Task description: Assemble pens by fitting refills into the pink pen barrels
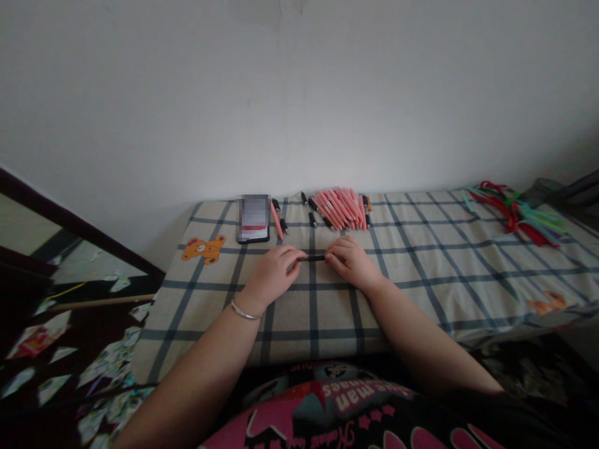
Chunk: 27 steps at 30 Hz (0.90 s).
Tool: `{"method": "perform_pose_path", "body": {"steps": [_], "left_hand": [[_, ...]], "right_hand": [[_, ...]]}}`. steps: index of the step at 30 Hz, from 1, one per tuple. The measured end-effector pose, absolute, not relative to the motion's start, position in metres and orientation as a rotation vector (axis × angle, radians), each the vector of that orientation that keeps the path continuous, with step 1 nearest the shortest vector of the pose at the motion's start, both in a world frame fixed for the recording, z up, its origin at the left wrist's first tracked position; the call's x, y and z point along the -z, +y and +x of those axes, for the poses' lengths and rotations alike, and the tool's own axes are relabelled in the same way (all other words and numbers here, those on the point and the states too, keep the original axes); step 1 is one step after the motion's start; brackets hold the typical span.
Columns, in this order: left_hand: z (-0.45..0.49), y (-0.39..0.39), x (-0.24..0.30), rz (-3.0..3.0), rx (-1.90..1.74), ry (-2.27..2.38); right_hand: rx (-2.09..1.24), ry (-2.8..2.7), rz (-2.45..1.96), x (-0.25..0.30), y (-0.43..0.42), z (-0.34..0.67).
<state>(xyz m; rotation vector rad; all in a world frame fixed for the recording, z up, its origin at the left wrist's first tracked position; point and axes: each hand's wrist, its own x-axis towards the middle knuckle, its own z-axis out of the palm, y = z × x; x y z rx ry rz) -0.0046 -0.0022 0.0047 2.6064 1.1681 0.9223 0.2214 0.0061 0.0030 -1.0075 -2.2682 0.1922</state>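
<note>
My left hand and my right hand rest on a checked cloth and pinch the two ends of a short black pen piece held level between them. Both hands have their fingers curled closed. Just beyond them lies a heap of several pink pens with a few black pen pieces beside it. One pink pen lies apart, next to a phone.
A white wall stands right behind the surface. Red and green strips lie in a bundle at the far right. An orange bear print marks the cloth's left side. Torn paper scraps litter the dark floor on the left.
</note>
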Motion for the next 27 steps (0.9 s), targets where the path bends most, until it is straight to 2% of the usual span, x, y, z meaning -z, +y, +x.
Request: {"method": "perform_pose_path", "body": {"steps": [27], "left_hand": [[-0.0049,-0.0025,-0.0055,2.592,-0.917,1.196]], "right_hand": [[-0.175,-2.185,-1.048,-0.0049,0.0030,0.2200]]}}
